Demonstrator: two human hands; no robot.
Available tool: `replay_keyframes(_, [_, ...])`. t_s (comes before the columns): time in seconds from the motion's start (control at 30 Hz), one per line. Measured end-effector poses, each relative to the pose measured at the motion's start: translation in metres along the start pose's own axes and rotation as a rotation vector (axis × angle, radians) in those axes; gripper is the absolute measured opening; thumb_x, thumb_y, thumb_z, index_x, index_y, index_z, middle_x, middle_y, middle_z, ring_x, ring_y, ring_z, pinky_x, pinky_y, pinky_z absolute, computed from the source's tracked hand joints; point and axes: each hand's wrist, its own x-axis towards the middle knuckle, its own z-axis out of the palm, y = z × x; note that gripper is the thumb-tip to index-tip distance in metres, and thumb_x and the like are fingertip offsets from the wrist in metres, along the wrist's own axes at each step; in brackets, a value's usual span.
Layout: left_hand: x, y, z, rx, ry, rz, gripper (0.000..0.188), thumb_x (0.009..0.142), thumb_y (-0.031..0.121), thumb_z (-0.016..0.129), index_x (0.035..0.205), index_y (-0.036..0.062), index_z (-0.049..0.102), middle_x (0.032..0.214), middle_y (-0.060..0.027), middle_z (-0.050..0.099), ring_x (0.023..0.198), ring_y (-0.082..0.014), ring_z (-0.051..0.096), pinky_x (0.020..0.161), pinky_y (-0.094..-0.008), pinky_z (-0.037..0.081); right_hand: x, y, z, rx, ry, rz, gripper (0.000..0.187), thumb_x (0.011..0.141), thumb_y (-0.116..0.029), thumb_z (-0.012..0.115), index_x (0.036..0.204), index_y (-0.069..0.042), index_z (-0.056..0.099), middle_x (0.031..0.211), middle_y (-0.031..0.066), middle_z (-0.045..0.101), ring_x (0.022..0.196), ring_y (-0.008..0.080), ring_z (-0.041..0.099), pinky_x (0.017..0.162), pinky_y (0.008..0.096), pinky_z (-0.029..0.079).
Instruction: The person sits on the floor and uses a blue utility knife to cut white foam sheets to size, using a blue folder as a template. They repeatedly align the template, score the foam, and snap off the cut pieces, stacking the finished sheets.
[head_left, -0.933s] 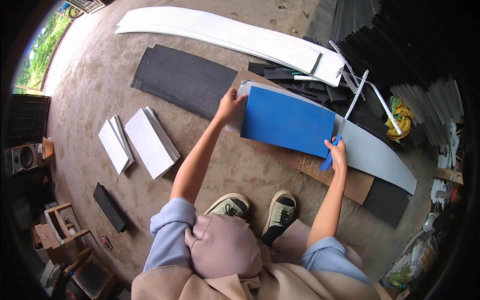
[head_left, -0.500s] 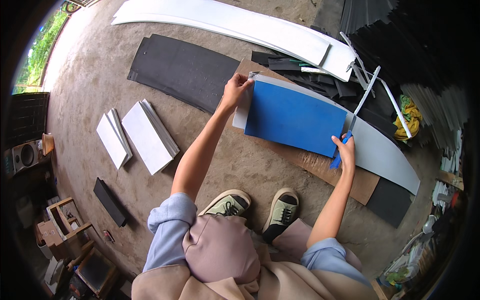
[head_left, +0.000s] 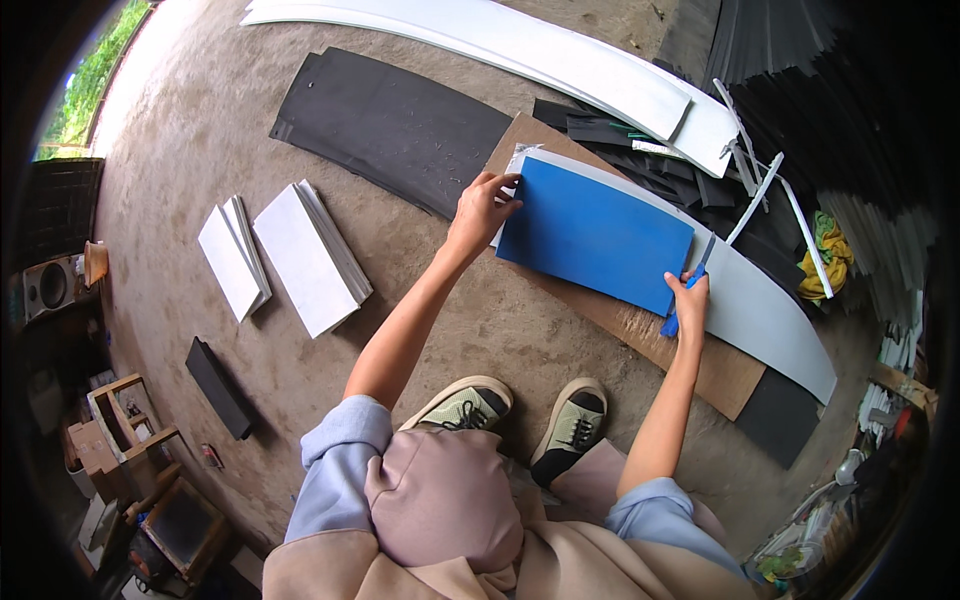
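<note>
A blue rectangular sheet lies over a long whitish sheet, with a brown board beneath them. My left hand grips the blue sheet's left edge near its upper corner, thumb and fingers curled over it. Beside that corner is a scrap of clear film. At the blue sheet's right end, my right hand is closed round a blue utility knife, its blade pointing up and away. The thumb of this hand rests at the sheet's lower right corner.
Long white sheets and a dark grey sheet lie beyond. White panel stacks and a black block are at left. White strips, black scraps and a yellow-green cloth lie at right.
My left hand has slid a little down the blue sheet's left edge from its upper corner. The right hand still holds the knife, and the whole view has shifted slightly.
</note>
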Motion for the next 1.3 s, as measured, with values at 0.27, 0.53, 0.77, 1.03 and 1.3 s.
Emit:
replay_keyframes(0.27, [0.008, -0.004, 0.002, -0.112, -0.008, -0.045, 0.037, 0.066, 0.001, 0.063, 0.101, 0.0033, 0.056, 0.097, -0.0132, 0.056, 0.081, -0.0217, 0.060, 0.071, -0.0291, 0.049, 0.015, 0.013, 0.001, 0.020, 0.039, -0.070, 0.035, 0.063, -0.008, 0.070, 0.081, -0.003, 0.041, 0.074, 0.0081, 0.054, 0.064, 0.0169, 0.054, 0.063, 0.0295, 0.044])
replay_keyframes(0.53, [0.010, -0.001, 0.000, -0.152, 0.000, -0.028, 0.039, 0.065, 0.000, 0.063, 0.103, 0.0048, 0.056, 0.100, -0.0119, 0.056, 0.083, -0.0223, 0.059, 0.073, -0.0294, 0.048, 0.013, 0.012, -0.001, 0.285, -0.018, -0.013, 0.037, 0.064, -0.001, 0.069, 0.084, -0.006, 0.039, 0.079, 0.0061, 0.051, 0.072, 0.0135, 0.053, 0.068, 0.0264, 0.043])
replay_keyframes(0.77, [0.012, -0.002, 0.000, -0.132, -0.015, -0.036, 0.039, 0.065, 0.001, 0.063, 0.103, 0.0058, 0.056, 0.099, -0.0114, 0.057, 0.080, -0.0214, 0.060, 0.071, -0.0295, 0.048, 0.013, 0.011, -0.004, 0.385, -0.057, 0.033, 0.039, 0.064, 0.000, 0.069, 0.086, -0.006, 0.038, 0.081, 0.0071, 0.051, 0.076, 0.0146, 0.053, 0.072, 0.0272, 0.042])
replay_keyframes(1.03, [0.011, -0.003, -0.001, -0.107, -0.040, -0.059, 0.043, 0.064, 0.003, 0.065, 0.106, 0.0090, 0.056, 0.101, -0.0083, 0.058, 0.087, -0.0199, 0.059, 0.073, -0.0308, 0.048, 0.009, 0.005, -0.008, 0.291, -0.074, 0.055, 0.040, 0.063, -0.005, 0.070, 0.087, -0.005, 0.038, 0.083, 0.0087, 0.051, 0.078, 0.0163, 0.053, 0.073, 0.0287, 0.041])
replay_keyframes(1.3, [0.010, -0.002, 0.000, -0.082, -0.034, -0.042, 0.043, 0.064, 0.002, 0.065, 0.106, 0.0087, 0.055, 0.100, -0.0082, 0.058, 0.087, -0.0198, 0.059, 0.073, -0.0305, 0.048, 0.011, 0.010, -0.009, 0.329, -0.092, 0.043, 0.041, 0.062, -0.005, 0.071, 0.088, -0.005, 0.038, 0.083, 0.0090, 0.051, 0.080, 0.0172, 0.053, 0.076, 0.0290, 0.040])
